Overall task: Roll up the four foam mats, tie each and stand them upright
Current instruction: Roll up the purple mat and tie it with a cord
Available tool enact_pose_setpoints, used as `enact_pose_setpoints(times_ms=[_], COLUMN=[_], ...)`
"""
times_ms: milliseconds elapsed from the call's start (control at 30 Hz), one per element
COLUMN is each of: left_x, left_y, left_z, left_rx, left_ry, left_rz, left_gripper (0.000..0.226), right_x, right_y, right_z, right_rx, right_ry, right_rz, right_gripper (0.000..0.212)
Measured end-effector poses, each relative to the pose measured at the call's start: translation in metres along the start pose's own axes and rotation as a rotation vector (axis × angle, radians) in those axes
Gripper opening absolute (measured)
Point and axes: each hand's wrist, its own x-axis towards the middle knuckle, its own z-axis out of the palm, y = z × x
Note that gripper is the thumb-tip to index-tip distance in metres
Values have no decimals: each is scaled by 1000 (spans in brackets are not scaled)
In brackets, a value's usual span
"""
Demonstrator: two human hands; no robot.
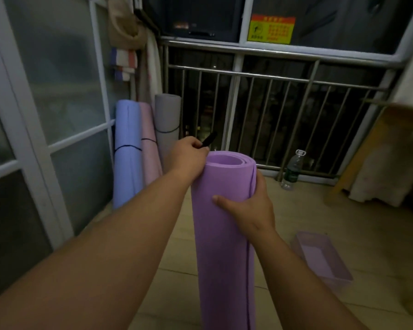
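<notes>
Right hand (250, 208) is grasping the upright purple mat (222, 246); left hand (187, 154) is pinching a black tie (209, 140) at eleven o'clock.

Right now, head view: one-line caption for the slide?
Right hand grips the rolled purple mat upright, left hand pinches a black tie; three tied mats stand behind.

Reaching forward, the left hand (188, 153) pinches a black strap (209, 140) at the top of the mat (222, 246) while the right hand (248, 208) wraps round its side.
</notes>
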Motion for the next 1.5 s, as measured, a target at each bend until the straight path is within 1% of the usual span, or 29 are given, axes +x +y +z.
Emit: enact_pose_setpoints(times_ms=[67,100,167,233,300,333,400,433,467,500,533,567,633,667,767,833,900,1000,1067,1100,1167,1300,1400,1500], left_x=[-4,-5,-7,-8,-6,-7,-8,-9,-9,-10,-10,-10,-10,-9,-3,1,5,6,7,7,9,8,10,12], left_y=[10,15,25,32,35,37,43,46,50,53,56,58,59,59,58,56,52,49,48,47,47,45,43,41], left_z=[5,8,14,19,24,25,26,26,26,25,24,23,22,22,18,17,16,16,17,17,18,16,13,13], left_rx=[95,124,104,92,118,131,218,303,398,467,479,460,362,312,229,206,176,164,179,196,238,339,296,260], left_ry=[-32,-79,-218,-294,-326,-359,-427,-420,-377,-312,-275,-297,-424,-479,-582,-619,-628,-637,-605,-572,-501,-423,-395,-431], left_rz=[86,140,223,274,328,347,408,474,554,646,713,738,685,641,559,540,520,501,492,484,463,491,499,467], left_gripper=[12,9,15,16,16,14,8,16,26,30,30,28,23,20,15,17,17,15,12,9,4,13,10,10], right_x=[1,0,0,0,2,4,11,17,22,27,32,36,44,46,52,52,52,53,55,56,56,55,55,53], right_y=[6,8,11,13,10,6,-4,-8,-11,-13,-15,-17,-19,-23,-31,-37,-41,-44,-41,-40,-37,-34,-33,-34], right_z=[-9,-13,-20,-25,-31,-35,-44,-49,-54,-58,-62,-65,-69,-71,-69,-63,-55,-46,-43,-41,-37,-33,-33,-34], right_rx=[26,41,65,99,164,202,296,324,333,336,343,343,346,345,305,287,272,228,194,176,139,105,128,195], right_ry=[-6,-10,-4,22,52,64,128,174,208,218,206,183,131,97,-50,-151,-175,-138,-90,-60,-11,32,11,-64], right_rz=[6,12,9,-22,-54,-56,7,52,91,119,145,163,185,181,132,98,50,24,42,58,94,146,173,204], right_gripper=[117,120,123,117,99,83,44,32,28,25,21,17,6,6,37,45,43,26,10,6,14,25,27,29])
